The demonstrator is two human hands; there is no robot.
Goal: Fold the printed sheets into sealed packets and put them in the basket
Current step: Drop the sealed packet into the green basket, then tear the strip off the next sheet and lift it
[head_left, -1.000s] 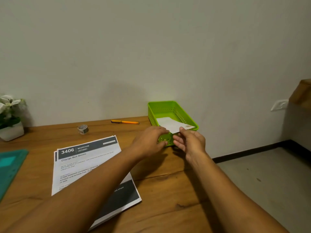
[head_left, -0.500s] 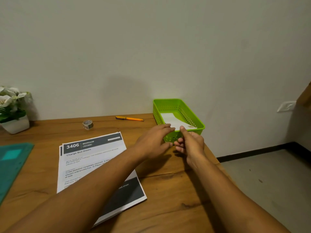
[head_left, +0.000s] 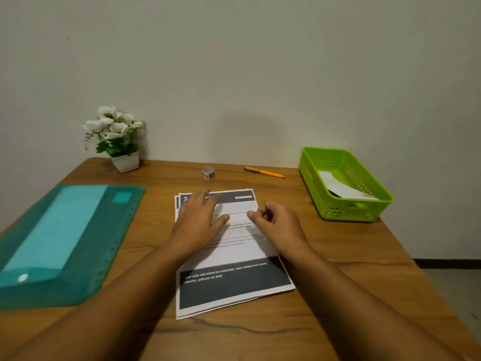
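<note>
Printed sheets (head_left: pixel 234 280): stack lying at the centre of the wooden table (head_left: pixel 338 282), one dark band facing the near edge

Left hand (head_left: pixel 197 222): lying flat on the far left part of the stack, fingers straight, pressing the top sheet

Right hand (head_left: pixel 278 227): sitting over the stack's right edge, fingers curling inward; whether it is pinching paper cannot be told

Green basket (head_left: pixel 348 212): standing far right, holding one folded white packet (head_left: pixel 341 187)

Orange pen (head_left: pixel 264 172), small tape roll (head_left: pixel 208 173): lying beyond the stack

Teal plastic folder (head_left: pixel 65 238): lying left

Potted white flowers (head_left: pixel 117 136): standing far left
</note>
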